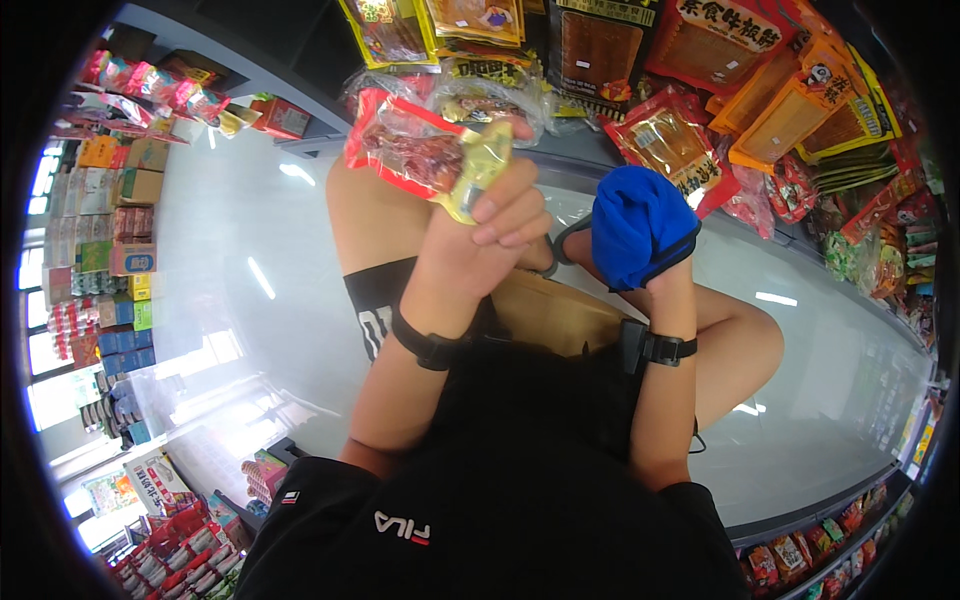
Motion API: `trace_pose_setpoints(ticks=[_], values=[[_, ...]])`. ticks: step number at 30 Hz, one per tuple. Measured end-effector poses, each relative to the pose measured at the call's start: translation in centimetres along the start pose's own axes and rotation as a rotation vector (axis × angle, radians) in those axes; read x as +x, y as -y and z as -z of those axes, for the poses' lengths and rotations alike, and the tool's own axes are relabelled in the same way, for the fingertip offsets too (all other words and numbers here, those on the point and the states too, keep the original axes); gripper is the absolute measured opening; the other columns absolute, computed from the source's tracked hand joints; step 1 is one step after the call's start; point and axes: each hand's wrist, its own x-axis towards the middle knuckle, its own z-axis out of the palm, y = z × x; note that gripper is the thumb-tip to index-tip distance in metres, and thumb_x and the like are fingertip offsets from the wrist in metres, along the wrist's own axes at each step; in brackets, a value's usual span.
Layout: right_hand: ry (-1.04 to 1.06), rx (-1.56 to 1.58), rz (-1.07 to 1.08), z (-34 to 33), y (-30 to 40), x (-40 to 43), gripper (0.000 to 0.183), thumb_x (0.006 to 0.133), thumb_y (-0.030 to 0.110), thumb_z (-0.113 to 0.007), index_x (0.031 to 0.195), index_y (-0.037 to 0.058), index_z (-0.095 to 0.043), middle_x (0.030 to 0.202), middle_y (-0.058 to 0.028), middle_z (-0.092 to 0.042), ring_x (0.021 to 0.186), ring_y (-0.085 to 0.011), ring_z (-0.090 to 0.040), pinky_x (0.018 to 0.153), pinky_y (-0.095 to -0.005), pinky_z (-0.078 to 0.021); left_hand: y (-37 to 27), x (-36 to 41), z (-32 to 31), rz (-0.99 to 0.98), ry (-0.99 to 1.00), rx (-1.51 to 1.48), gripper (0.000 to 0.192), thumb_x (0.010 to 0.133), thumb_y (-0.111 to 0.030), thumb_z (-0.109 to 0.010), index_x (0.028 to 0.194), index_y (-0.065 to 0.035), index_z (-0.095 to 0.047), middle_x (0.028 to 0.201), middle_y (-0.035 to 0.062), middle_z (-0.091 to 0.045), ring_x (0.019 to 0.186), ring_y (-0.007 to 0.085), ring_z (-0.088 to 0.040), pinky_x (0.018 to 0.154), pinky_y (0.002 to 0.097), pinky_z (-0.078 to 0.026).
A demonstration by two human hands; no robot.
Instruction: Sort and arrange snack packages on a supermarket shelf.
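Note:
My left hand [510,206] grips a vacuum-sealed snack packet [420,154] by its yellow end. The packet has red edges and a clear window with a dark brown piece of food inside. It is held up in front of the lower shelf [570,150]. A bright blue cloth [641,225] with a dark edge is bunched over my right hand [670,279], hiding the fingers and most of the palm. This hand is to the right of the packet, below a red-edged snack packet [671,150] that hangs over the shelf's front.
More flat snack packets [795,105] crowd the shelf ahead. A brown surface [562,311], perhaps cardboard, lies between my bent legs. Stacked boxes [135,255] line the left across a glossy floor [225,225]. Another stocked shelf [817,536] stands at the lower right.

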Motion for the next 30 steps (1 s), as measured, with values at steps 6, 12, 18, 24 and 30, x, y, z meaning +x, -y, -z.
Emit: trace_pose_setpoints(ticks=[6, 12, 18, 24, 30], values=[[-0.015, 0.274, -0.162, 0.1, -0.5, -0.7, 0.026, 0.082, 0.012, -0.069, 0.107, 0.0041, -0.068, 0.109, -0.0111, -0.068, 0.098, -0.0247, -0.065, 0.085, -0.031, -0.0521, 0.7, 0.4, -1.3, -0.005, -0.078, 0.365, 0.023, 0.105, -0.015, -0.043, 0.124, -0.0026, -0.046, 0.058, -0.006, -0.035, 0.045, 0.0022, -0.032, 0.051, 0.019, -0.029], [-0.005, -0.128, 0.037, 1.6, -1.2, -1.3, 0.025, 0.096, 0.007, -0.058, 0.121, -0.0002, -0.061, 0.115, -0.0074, -0.065, 0.101, -0.015, -0.063, 0.088, -0.0275, -0.0531, 1.1, 0.9, -1.5, -0.033, -0.123, 0.679, 0.028, 0.108, -0.025, -0.042, 0.121, -0.001, -0.048, 0.056, -0.0056, -0.034, 0.042, 0.0026, -0.029, 0.047, 0.0192, -0.024], [-0.056, 0.202, -0.064, 0.7, 0.3, -0.2, 0.025, 0.079, 0.012, -0.067, 0.104, 0.0079, -0.068, 0.109, -0.0111, -0.067, 0.097, -0.0303, -0.065, 0.084, -0.0356, -0.0525, 1.8, 0.9, -1.7, -0.057, -0.158, 0.874, 0.03, 0.108, -0.026, -0.043, 0.116, 0.0006, -0.053, 0.055, -0.0047, -0.036, 0.041, 0.0032, -0.027, 0.044, 0.0196, -0.024], [-0.035, -0.013, -0.001, 1.7, -0.2, 0.0, 0.019, 0.079, 0.012, -0.068, 0.097, 0.0074, -0.069, 0.103, -0.0126, -0.068, 0.094, -0.0337, -0.064, 0.082, -0.0385, -0.0526, 3.5, 1.9, -1.8, -0.009, -0.203, 1.053, 0.03, 0.106, -0.027, -0.049, 0.11, 0.0011, -0.058, 0.053, -0.0038, -0.04, 0.04, 0.0035, -0.031, 0.042, 0.0201, -0.025], [-0.114, -0.024, 0.08, 3.7, -2.1, 0.0, 0.023, 0.082, 0.011, -0.069, 0.105, 0.007, -0.068, 0.102, -0.0115, -0.068, 0.093, -0.0294, -0.066, 0.083, -0.0355, -0.0535, 1.9, 1.6, 3.2, 0.281, -0.148, 1.812, 0.019, 0.1, -0.017, -0.057, 0.109, -0.0028, -0.066, 0.065, 0.0109, -0.06, 0.058, 0.021, -0.058, 0.061, 0.0318, -0.049]])
